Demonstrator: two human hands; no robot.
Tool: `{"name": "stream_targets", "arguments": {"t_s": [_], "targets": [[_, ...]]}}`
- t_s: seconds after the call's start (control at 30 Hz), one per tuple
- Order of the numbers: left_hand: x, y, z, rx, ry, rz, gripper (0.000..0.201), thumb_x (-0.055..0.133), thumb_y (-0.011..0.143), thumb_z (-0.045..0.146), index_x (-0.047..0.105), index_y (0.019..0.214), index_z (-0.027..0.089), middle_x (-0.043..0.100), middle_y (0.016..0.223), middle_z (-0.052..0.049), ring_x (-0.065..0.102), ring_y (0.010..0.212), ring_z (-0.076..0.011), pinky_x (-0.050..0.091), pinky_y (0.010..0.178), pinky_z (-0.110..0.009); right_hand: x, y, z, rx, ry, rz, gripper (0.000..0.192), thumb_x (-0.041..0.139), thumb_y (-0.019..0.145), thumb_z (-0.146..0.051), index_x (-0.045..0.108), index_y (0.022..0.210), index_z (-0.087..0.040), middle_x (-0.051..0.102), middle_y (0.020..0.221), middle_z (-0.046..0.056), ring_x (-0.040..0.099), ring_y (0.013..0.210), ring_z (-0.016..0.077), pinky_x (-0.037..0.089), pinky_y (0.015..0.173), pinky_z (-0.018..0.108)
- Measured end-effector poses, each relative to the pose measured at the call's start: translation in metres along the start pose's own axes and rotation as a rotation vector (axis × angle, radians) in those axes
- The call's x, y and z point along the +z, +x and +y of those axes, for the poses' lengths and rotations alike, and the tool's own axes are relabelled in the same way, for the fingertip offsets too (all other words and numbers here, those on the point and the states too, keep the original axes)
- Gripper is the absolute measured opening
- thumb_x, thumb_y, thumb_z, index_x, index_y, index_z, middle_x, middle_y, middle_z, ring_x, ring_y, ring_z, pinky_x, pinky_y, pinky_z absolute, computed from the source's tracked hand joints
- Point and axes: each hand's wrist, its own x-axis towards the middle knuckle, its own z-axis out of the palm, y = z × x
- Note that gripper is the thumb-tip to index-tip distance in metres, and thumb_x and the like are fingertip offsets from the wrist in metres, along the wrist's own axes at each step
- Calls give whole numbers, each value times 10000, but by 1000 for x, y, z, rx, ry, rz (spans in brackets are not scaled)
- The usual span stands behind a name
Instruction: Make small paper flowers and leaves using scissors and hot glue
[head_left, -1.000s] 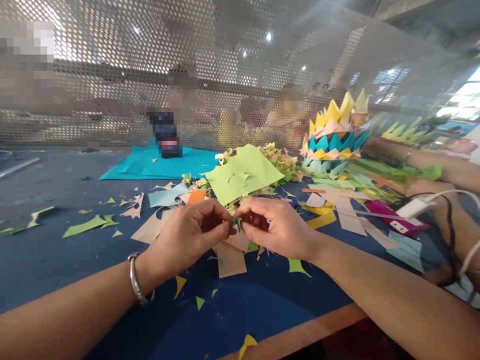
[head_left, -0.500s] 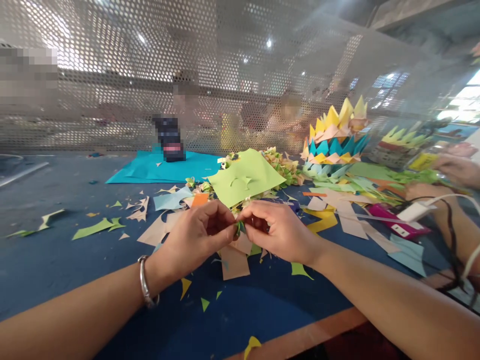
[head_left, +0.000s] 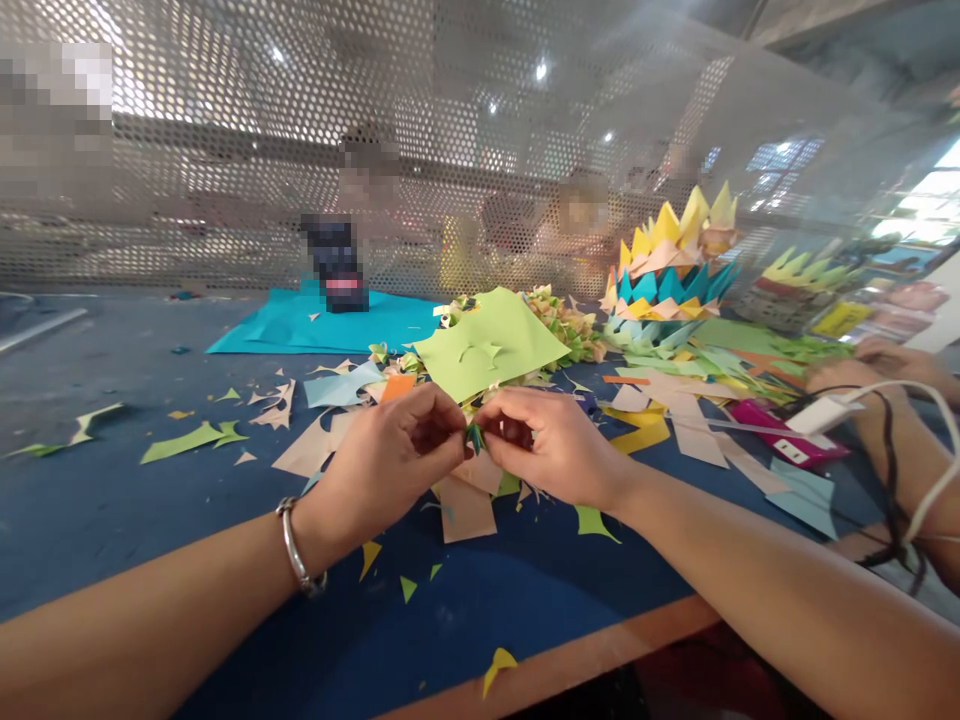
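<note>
1. Folded paper piece [head_left: 474, 437], small and green with a blue edge, is pinched between the fingertips of both hands just above the desk [head_left: 525, 600], over the near middle of it.
2. Left hand [head_left: 390, 460] is closed narrowly on the piece from the left, thumb and forefinger pressed together; a metal bangle [head_left: 300, 550] sits on that wrist.
3. Right hand [head_left: 551, 445] is likewise closed tight on it from the right, so the piece lies between the two hands, mostly hidden by the fingers.
4. Judged risk: the piece is tiny and the grip is at its very edges, so a pull or twist that is too hard could tear it or spoil a crease.
5. Should it slip, it would likely drop among the peach paper scraps [head_left: 465, 505] lying directly beneath and be hard to pick out.
6. Farther off, a light green sheet [head_left: 487, 350] rests on a heap of folded bits, just beyond the hands.
7. At the far right stands a stacked paper crown [head_left: 671, 265]; another person's arm [head_left: 885, 390] and a white cable [head_left: 892, 395] lie to the right of it.
</note>
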Motion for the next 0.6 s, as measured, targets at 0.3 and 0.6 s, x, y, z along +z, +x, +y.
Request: {"name": "stream_targets", "arguments": {"t_s": [0.3, 0.6], "targets": [[0, 1, 2, 11, 70, 31, 80, 622, 791, 243, 668, 793, 178, 683, 677, 4, 604, 597, -116, 465, 543, -223, 0, 0, 0, 56, 54, 0, 41, 604, 852, -138, 645, 848, -137, 528, 703, -26, 464, 564, 69, 372, 501, 207], [2, 2, 3, -28, 50, 27, 95, 652, 766, 271, 695, 783, 188, 703, 684, -3, 619, 619, -132, 475, 559, -235, -1, -2, 0, -21, 1, 7, 54, 586, 839, -104, 623, 827, -141, 520, 700, -29, 454, 566, 71, 363, 515, 221]]}}
